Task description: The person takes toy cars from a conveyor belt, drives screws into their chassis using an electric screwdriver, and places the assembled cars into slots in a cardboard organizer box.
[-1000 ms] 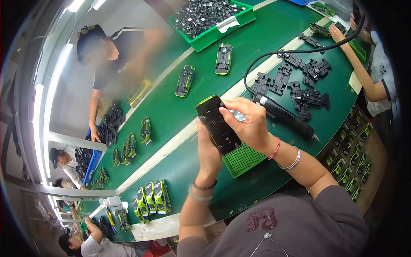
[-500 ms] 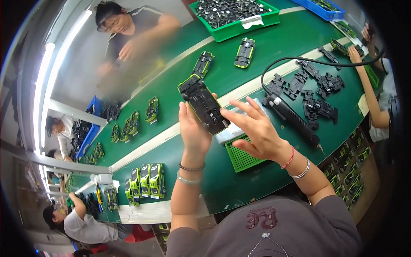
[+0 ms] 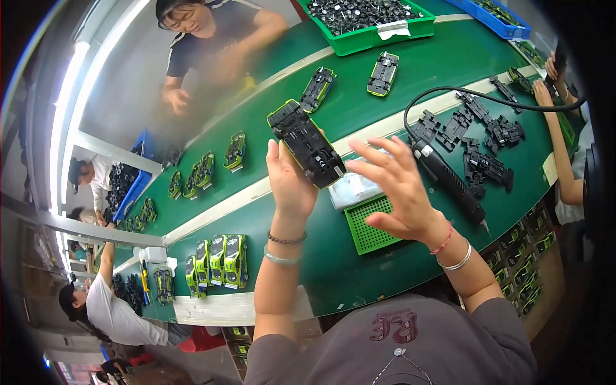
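Above the table (image 3: 340, 279), the car (image 3: 307, 144) is up-left of the tray (image 3: 368, 229), underside up, long axis slanting down-right toward it. The left hand (image 3: 291, 185), left of the tray, is nearer: it grips the car, thumb along one edge, other fingers mostly hidden. The right hand (image 3: 404, 194), up-right of the tray, holds nothing, fingers spread, tips just beside the car's lower end.

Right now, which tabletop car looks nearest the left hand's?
The underside-up car just beyond the held car; its underside-up neighbour lies farther right, nearer the green bin.
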`<state>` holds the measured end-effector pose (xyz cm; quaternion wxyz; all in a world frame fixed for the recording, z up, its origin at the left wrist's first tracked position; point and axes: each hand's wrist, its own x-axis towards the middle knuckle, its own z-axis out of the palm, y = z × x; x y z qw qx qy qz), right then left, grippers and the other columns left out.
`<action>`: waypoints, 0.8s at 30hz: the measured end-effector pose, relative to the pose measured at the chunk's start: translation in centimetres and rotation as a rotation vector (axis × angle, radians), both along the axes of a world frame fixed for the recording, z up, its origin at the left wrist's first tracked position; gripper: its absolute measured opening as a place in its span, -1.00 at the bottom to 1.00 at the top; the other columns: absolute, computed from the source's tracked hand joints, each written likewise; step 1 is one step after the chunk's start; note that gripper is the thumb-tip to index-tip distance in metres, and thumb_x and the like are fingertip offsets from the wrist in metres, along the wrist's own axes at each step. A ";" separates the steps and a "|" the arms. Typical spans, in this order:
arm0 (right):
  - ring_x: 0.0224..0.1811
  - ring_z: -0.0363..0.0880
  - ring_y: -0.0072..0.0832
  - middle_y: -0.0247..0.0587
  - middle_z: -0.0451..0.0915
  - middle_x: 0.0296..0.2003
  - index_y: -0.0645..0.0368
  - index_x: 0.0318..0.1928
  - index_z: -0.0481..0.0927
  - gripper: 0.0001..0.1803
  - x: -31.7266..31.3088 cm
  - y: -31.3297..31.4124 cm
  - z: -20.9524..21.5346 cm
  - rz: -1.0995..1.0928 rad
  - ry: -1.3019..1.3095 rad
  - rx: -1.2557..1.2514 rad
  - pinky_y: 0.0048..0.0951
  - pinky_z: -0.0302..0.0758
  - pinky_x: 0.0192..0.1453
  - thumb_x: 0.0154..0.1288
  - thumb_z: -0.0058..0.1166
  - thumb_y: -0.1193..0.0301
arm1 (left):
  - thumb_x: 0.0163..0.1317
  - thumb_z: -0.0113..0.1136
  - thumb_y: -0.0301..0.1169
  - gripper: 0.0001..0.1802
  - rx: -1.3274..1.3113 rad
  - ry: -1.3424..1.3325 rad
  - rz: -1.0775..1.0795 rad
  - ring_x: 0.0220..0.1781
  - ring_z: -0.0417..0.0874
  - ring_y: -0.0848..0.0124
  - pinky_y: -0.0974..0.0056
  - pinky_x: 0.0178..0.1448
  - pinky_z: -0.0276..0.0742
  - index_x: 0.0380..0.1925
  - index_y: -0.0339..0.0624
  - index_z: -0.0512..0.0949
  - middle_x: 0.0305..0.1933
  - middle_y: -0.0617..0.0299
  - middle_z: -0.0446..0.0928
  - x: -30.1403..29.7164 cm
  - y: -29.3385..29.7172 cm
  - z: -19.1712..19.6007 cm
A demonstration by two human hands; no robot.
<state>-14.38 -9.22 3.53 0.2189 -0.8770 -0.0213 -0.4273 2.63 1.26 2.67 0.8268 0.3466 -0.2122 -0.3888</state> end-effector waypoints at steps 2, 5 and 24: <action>0.04 0.41 -0.25 -0.22 0.56 -0.24 0.13 -0.01 0.49 -0.39 0.4 0.1 -1.3 0.054 -0.001 0.083 -0.04 0.09 0.27 0.16 -0.05 -0.12 | 0.35 -0.48 0.04 -0.38 0.026 0.016 0.012 -0.07 0.52 0.18 0.08 0.05 0.47 0.14 -0.19 0.27 -0.01 0.01 0.45 -0.5 -0.4 0.1; -0.07 0.47 -0.21 -0.26 0.56 -0.45 0.17 -0.18 0.57 -0.51 -0.6 -0.9 -1.5 0.121 -0.019 0.079 -0.07 0.23 0.16 0.15 0.04 -0.02 | 0.36 -0.46 0.03 -0.40 0.008 0.007 -0.001 -0.08 0.53 0.19 0.10 0.01 0.49 0.14 -0.17 0.27 -0.02 0.02 0.45 -0.4 0.1 0.3; -0.38 0.57 -0.22 -0.06 0.58 -0.39 0.33 -0.33 0.55 -0.85 1.7 1.5 -2.6 -0.123 -0.208 0.379 -0.37 0.50 -0.29 0.06 0.16 0.53 | 0.38 -0.40 -0.01 -0.43 -0.005 -0.130 0.066 0.01 0.49 0.22 0.14 0.13 0.41 0.16 -0.20 0.23 0.07 0.03 0.41 -4.7 -0.6 0.3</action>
